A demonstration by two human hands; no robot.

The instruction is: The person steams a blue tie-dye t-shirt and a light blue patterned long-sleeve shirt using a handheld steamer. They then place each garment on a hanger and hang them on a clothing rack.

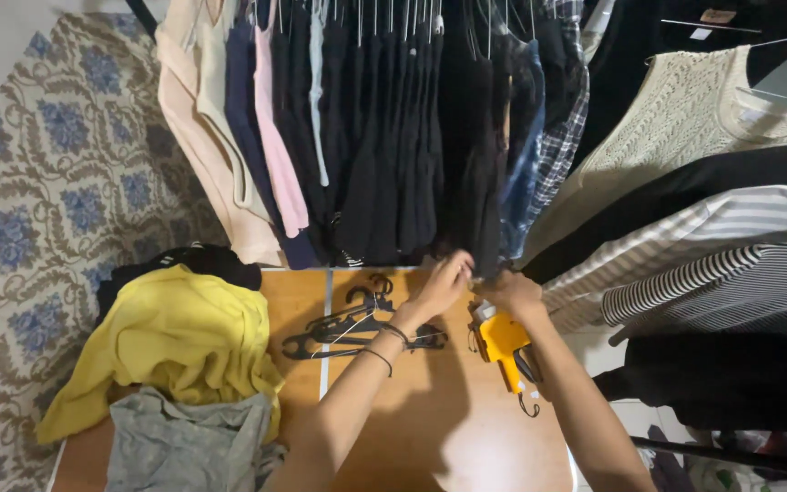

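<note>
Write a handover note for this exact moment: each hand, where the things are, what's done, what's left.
Left hand: up at the hem of a hanging black garment, fingers pinching it.
Right hand: on the same hem, with a yellow tagging gun just below it; whether it grips the gun cannot be told.
On the wooden table: a bunch of black hangers, a yellow garment, a grey garment.
Done: a full row of clothes hangs on the rack.
Left: the yellow and grey garments lie unhung; the hangers lie unused.
</note>
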